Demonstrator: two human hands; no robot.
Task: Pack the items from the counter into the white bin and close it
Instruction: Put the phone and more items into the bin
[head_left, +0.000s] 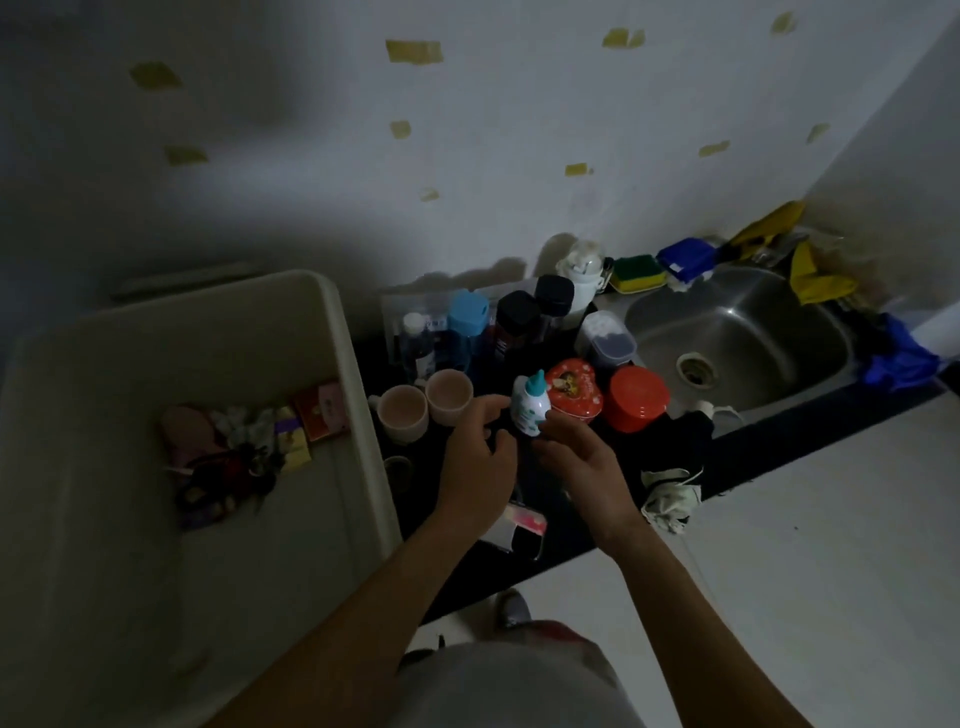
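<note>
The white bin (358, 374) stands open at the left, with small boxes and dark odds and ends (244, 452) inside. On the dark counter (753, 457) stand two pink cups (426, 402), a red heart tin (574, 387), an orange tub (636, 397), a blue bottle (467, 322) and dark-capped jars (535, 312). My right hand (576, 452) holds a small white bottle with a teal cap (530, 402) upright from below. My left hand (475, 457) hovers just left of it, fingers stretched toward the bottle.
A steel sink (737, 338) lies to the right with sponges (639, 273), a blue box and yellow and blue gloves behind it. Dark cloth (675, 452) hangs over the counter's front edge. A pink-and-white packet (522, 522) lies near the edge.
</note>
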